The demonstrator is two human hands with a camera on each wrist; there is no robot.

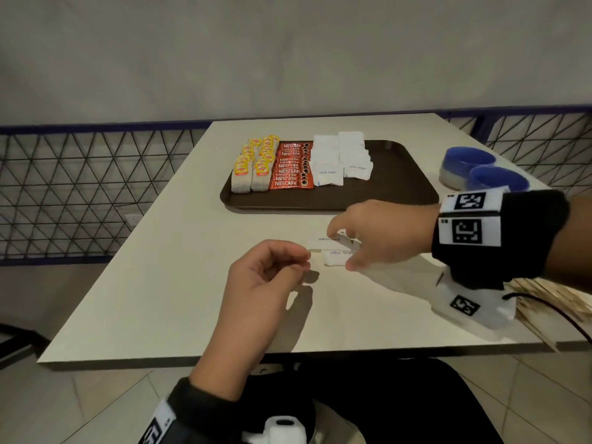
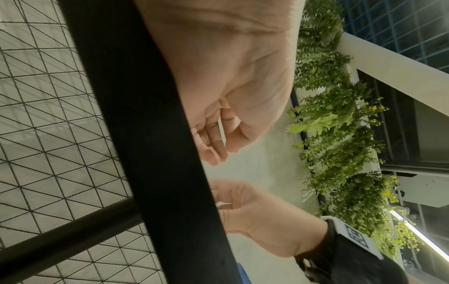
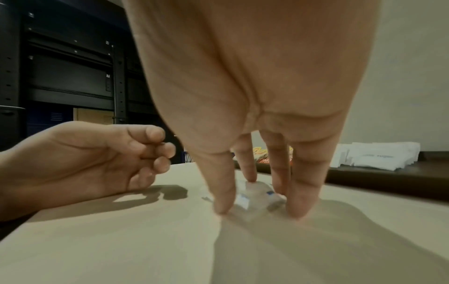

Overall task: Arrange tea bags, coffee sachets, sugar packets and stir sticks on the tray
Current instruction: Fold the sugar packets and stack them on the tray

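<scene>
Sugar packets (image 1: 333, 248) lie loose on the table (image 1: 179, 283), just in front of the tray (image 1: 400, 190). My right hand (image 1: 384, 232) reaches down, straight fingers (image 3: 301, 198) touching them. My left hand (image 1: 262, 277) hovers beside, fingers loosely curled, holding nothing.

A dark brown tray (image 1: 400, 187) lies flat on the worktop (image 1: 160, 283). On its left part stand two rows of tea bags (image 1: 253, 165) with yellow tags, then a row of red coffee sachets (image 1: 291, 166), then two rows of white sugar packets (image 1: 339, 158). Two more sugar packets (image 1: 333, 256) lie on the worktop just in front of the tray. Wooden stir sticks (image 1: 551, 302) lie piled at the worktop's right edge.
</scene>
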